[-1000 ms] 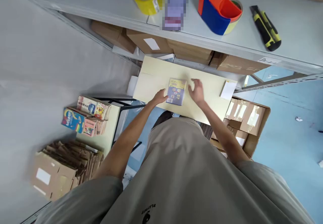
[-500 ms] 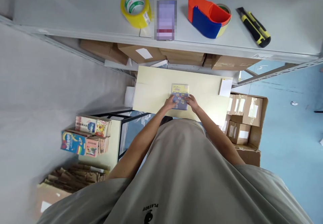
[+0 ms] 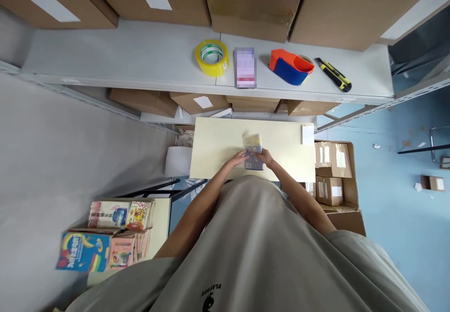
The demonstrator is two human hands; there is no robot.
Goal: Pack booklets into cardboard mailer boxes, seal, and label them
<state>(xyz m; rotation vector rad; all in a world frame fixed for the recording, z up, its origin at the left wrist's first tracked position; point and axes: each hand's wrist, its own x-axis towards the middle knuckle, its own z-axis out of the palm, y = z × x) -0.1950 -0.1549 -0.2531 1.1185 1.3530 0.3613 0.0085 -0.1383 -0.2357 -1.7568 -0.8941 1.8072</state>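
A thin book (image 3: pixel 253 161) with a yellow and blue cover is between my two hands over the pale tabletop (image 3: pixel 218 138). Motion smears its upper part, and it looks tilted. My right hand (image 3: pixel 266 157) grips its right edge, thumb over the cover. At the opposite edge, the fingers of my left hand (image 3: pixel 239 158) close on the book, partly blurred. A small white box or pad (image 3: pixel 307 135) lies at the table's right end.
On the grey shelf (image 3: pixel 140 54) ahead are a yellow tape roll (image 3: pixel 212 58), a phone (image 3: pixel 245 68), an orange and blue tape dispenser (image 3: pixel 291 67) and a utility knife (image 3: pixel 333 75). Cartons (image 3: pixel 253 10) stand behind. Books (image 3: pixel 84 251) are stacked at left, an open carton (image 3: pixel 346 176) at right.
The book has gone from lying flat and facing up to tilted and blurred, looking narrower. My hands have moved with it. The head view has shifted, showing more of the upper shelf's cartons.
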